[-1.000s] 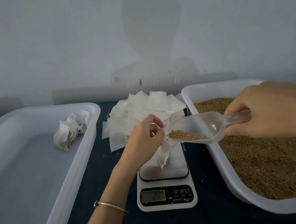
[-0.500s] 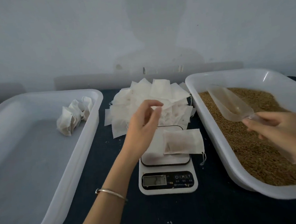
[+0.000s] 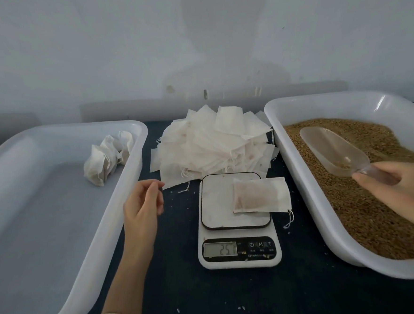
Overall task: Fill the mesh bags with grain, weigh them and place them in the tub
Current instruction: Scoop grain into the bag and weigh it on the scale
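A filled mesh bag point(image 3: 261, 196) lies flat on the white scale point(image 3: 236, 218), overhanging its right edge; the display reads about 25. My left hand point(image 3: 142, 205) hovers left of the scale with loosely curled fingers, holding nothing. My right hand point(image 3: 399, 190) grips the handle of a clear plastic scoop point(image 3: 333, 151), which rests on the brown grain point(image 3: 365, 199) in the right tub point(image 3: 300, 170). The left tub point(image 3: 59, 228) holds a few filled bags point(image 3: 108, 161) at its far right corner.
A heap of flat white mesh bags point(image 3: 215, 144) sits behind the scale between the two tubs. The dark tabletop point(image 3: 211, 298) carries a few stray grains. A pale wall stands close behind everything.
My left hand let go of the bag, which now lies on the scale, and drew back to the left. My right hand carried the emptied scoop over and laid it on the grain.
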Tool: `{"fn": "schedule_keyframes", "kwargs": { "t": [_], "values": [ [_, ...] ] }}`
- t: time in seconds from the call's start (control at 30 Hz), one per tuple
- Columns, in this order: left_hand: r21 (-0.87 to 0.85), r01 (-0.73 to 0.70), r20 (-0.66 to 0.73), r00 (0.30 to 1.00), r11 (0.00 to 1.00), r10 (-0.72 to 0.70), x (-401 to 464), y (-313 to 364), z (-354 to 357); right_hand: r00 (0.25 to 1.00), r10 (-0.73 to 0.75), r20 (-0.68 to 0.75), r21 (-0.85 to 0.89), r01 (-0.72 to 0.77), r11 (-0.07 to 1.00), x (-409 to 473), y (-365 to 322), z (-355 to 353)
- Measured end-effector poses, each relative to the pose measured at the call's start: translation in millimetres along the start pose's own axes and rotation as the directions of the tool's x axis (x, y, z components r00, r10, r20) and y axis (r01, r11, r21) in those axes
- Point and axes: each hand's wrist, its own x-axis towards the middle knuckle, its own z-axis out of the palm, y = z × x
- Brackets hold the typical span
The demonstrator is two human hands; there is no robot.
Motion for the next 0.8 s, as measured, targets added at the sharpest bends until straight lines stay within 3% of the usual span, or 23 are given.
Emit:
{"fn": "schedule_keyframes", "kwargs": {
  "t": [0.27, 0.43, 0.53, 0.6, 0.67, 0.73, 0.8],
  "values": [
    [0.014, 0.016, 0.013, 1.000, 1.000, -0.016, -1, 2, 3, 1.000, 0.017, -0.002, -0.062, -0.017, 0.998, 2, 6, 5],
    [-0.018, -0.027, 0.090, 0.996, 0.999, 0.028, -3, 22, 20, 0.996, 0.060, 0.066, -0.125, -0.051, 0.991, 1, -1, 6],
    [-0.012, -0.125, 0.266, 0.956, 0.992, 0.124, -10, 47, 43, 0.994, 0.012, 0.107, -0.153, 0.004, 0.988, -1, -11, 6],
    [0.075, -0.219, 0.472, 0.867, 0.973, 0.159, -17, 62, 66, 0.991, -0.018, 0.133, -0.119, 0.034, 0.992, -4, -17, 3],
    [0.228, -0.422, 0.640, 0.744, 0.878, 0.192, -26, 71, 93, 0.988, -0.056, 0.144, -0.120, 0.074, 0.990, -6, -22, -1],
    [0.353, -0.671, 0.750, 0.620, 0.652, 0.231, -34, 73, 116, 0.982, -0.148, 0.116, -0.136, 0.164, 0.977, -8, -30, -6],
    [0.414, -0.797, 0.828, 0.531, 0.439, 0.182, -36, 71, 133, 0.966, -0.251, 0.059, -0.123, 0.257, 0.959, -12, -44, -11]
  ]
}}
